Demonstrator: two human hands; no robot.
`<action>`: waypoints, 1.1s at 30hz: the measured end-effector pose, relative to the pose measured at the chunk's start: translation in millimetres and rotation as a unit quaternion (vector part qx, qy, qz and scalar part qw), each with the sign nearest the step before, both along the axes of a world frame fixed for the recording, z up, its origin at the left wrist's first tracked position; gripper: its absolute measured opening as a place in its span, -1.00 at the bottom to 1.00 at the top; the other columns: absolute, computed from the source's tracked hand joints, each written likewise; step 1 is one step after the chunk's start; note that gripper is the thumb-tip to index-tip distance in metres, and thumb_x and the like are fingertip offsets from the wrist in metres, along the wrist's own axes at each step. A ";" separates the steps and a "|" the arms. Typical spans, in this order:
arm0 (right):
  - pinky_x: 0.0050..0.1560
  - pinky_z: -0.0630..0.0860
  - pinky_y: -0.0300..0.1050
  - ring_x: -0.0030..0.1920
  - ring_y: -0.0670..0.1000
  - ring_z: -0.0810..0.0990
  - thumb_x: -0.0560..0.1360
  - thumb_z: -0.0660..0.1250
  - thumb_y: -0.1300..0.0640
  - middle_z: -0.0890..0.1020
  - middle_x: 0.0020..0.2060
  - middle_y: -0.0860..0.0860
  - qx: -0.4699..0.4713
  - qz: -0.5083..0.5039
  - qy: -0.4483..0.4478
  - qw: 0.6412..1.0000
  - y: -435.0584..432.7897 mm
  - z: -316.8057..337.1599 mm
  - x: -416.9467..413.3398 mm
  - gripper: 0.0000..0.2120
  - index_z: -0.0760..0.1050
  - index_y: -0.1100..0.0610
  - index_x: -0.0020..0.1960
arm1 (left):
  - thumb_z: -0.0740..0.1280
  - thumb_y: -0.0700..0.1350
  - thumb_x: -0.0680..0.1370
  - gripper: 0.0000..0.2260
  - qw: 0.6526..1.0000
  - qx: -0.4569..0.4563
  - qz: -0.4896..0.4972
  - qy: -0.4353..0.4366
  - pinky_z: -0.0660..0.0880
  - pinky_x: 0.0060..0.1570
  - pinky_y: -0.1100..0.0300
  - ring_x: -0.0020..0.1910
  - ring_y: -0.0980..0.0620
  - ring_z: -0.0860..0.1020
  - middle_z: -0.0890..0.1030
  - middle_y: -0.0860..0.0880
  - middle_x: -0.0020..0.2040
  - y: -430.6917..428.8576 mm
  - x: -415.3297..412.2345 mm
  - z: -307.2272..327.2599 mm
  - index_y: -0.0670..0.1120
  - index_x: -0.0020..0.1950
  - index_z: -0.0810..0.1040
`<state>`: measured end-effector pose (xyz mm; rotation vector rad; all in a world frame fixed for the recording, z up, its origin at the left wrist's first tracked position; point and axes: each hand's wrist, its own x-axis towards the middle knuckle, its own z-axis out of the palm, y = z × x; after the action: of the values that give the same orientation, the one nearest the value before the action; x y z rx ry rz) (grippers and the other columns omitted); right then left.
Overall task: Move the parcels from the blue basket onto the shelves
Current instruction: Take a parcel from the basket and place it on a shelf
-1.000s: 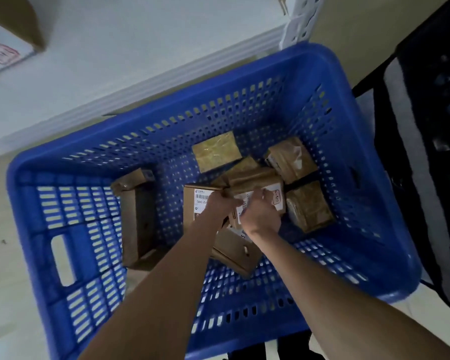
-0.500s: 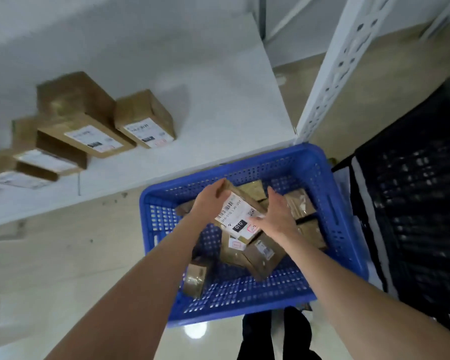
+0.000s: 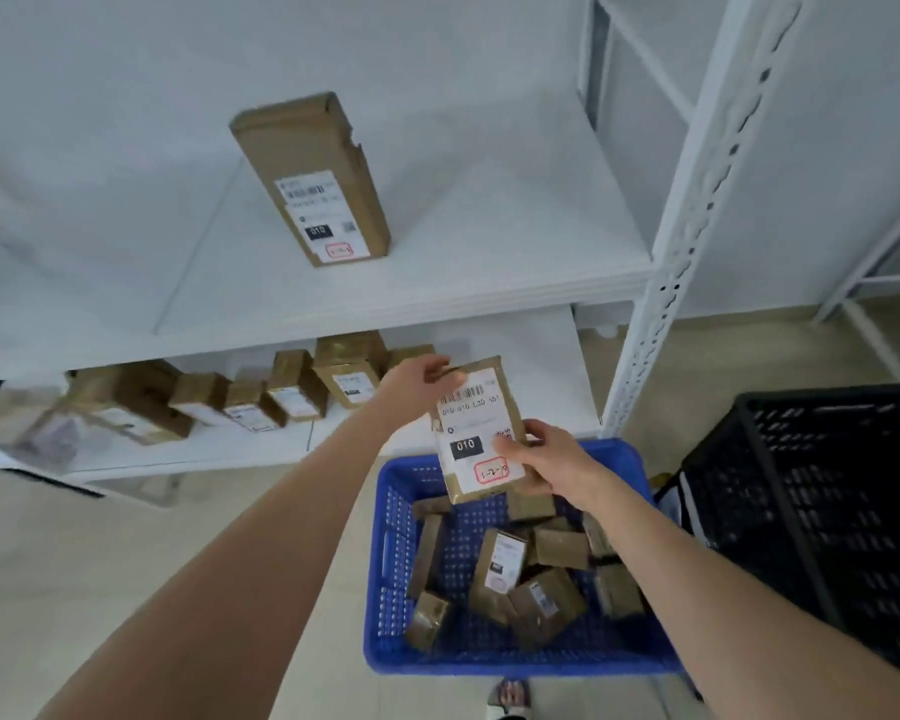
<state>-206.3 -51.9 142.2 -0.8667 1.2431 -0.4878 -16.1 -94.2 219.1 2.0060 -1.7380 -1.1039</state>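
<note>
**Parcel held up over the basket**

Both hands hold one brown parcel (image 3: 476,431) w/ a white label. The L hand (image 3: 417,379) pinches its top edge, fingers curled over it. The R hand (image 3: 546,459) grips the bottom right corner, thumb on the label. The parcel is up in the air, above the far end of the blue basket (image 3: 489,662) and in front of the low shelf (image 3: 541,366). More parcels (image 3: 505,569) lie in a heap inside the basket. A row of boxes (image 3: 261,402) sits on the low shelf. One long box (image 3: 313,179) lies alone on the top shelf (image 3: 489,236). A black crate (image 3: 827,511) stands just beside the basket, on the R.
</note>
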 end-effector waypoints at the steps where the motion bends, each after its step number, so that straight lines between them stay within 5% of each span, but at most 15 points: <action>1: -0.07 0.65 -0.01 -0.03 0.04 0.69 0.45 0.46 0.06 0.70 0.00 0.06 -0.009 -0.006 -0.011 1.000 2.3 20.3 -1.8 -0.61 0.47 0.10 0.22 | 0.33 0.01 0.56 -0.55 0.999 -0.006 0.034 0.033 0.50 0.20 -0.07 0.17 -0.10 0.56 0.57 -0.07 0.22 6.6 3.3 20.0 -0.11 0.41 0.41; 5: -0.05 0.65 -0.03 -0.04 0.05 0.69 0.49 0.41 0.07 0.70 -0.02 0.08 -0.045 -0.009 -0.059 0.997 10.5 101.6 -4.3 -0.67 0.48 0.12 0.21 | 0.28 -0.14 0.60 -0.69 0.981 -0.052 0.120 0.146 0.61 -0.06 -0.05 -0.23 -0.03 0.59 0.60 -0.08 -0.11 29.0 5.4 100.5 -0.13 0.34 0.44; 9: 0.03 0.63 0.02 0.01 0.11 0.68 0.51 0.40 0.12 0.68 0.03 0.12 -0.081 0.015 -0.082 0.993 15.5 167.8 -3.5 -0.66 0.46 0.14 0.25 | 0.25 -0.18 0.61 -0.72 0.966 -0.120 0.156 0.165 0.59 -0.01 -0.08 -0.06 -0.15 0.60 0.60 -0.17 0.00 44.7 2.2 165.9 -0.15 0.32 0.45; 17: -0.13 0.65 -0.07 -0.15 0.15 0.71 0.48 0.45 0.10 0.68 -0.02 0.18 -0.108 -0.032 -0.107 0.988 39.2 236.6 11.0 -0.64 0.46 0.26 0.16 | 0.20 -0.18 0.62 -0.73 0.941 -0.220 0.201 0.159 0.59 -0.09 0.02 -0.13 -0.09 0.55 0.60 -0.16 -0.04 75.0 -1.6 243.4 -0.04 0.30 0.49; 23: -0.20 0.67 -0.09 -0.20 0.17 0.68 0.49 0.43 0.13 0.68 -0.03 0.22 -0.114 -0.075 -0.136 0.981 50.4 263.8 27.6 -0.67 0.50 0.31 0.15 | 0.27 -0.28 0.55 -0.58 0.943 -0.233 0.186 0.146 0.57 0.02 -0.17 0.04 -0.20 0.60 0.61 -0.18 0.08 88.4 2.0 273.7 -0.01 0.39 0.40; 33: -0.27 0.66 -0.14 -0.22 0.15 0.70 0.54 0.33 0.24 0.68 -0.11 0.19 -0.155 -0.094 -0.105 0.978 53.4 311.5 56.5 -0.85 0.48 0.26 0.09 | 0.24 -0.29 0.56 -0.53 0.942 -0.250 0.171 0.146 0.58 0.00 -0.03 0.02 -0.10 0.58 0.59 -0.13 0.12 84.5 33.8 307.6 -0.01 0.45 0.31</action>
<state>-149.8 1.5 453.6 -0.9348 1.0726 -0.9202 17.7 -9.7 526.7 1.6438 -1.2906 -0.7087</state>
